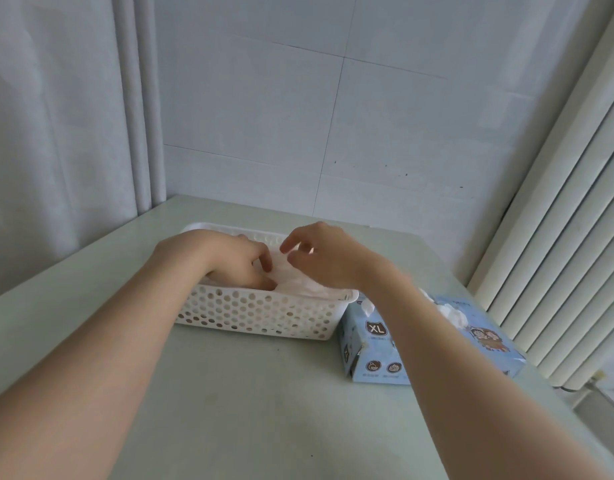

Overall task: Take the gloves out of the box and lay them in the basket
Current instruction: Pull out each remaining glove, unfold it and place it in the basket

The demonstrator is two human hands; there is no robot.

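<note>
A white perforated basket (pixel 250 315) stands on the pale green table, and thin whitish gloves (pixel 298 282) lie inside it. My left hand (pixel 226 258) reaches down into the basket, its fingers curled against the gloves. Just above the basket's right half hovers my right hand (pixel 319 254), fingers loosely bent and holding nothing. The light blue glove box (pixel 374 344), marked XL, sits right of the basket, partly behind my right forearm. White glove material (pixel 450 310) pokes out of its top.
The table (pixel 250 393) meets a white tiled wall at the back. A grey curtain (pixel 56 133) hangs at the left. A ribbed white radiator (pixel 568 237) stands close to the table's right side.
</note>
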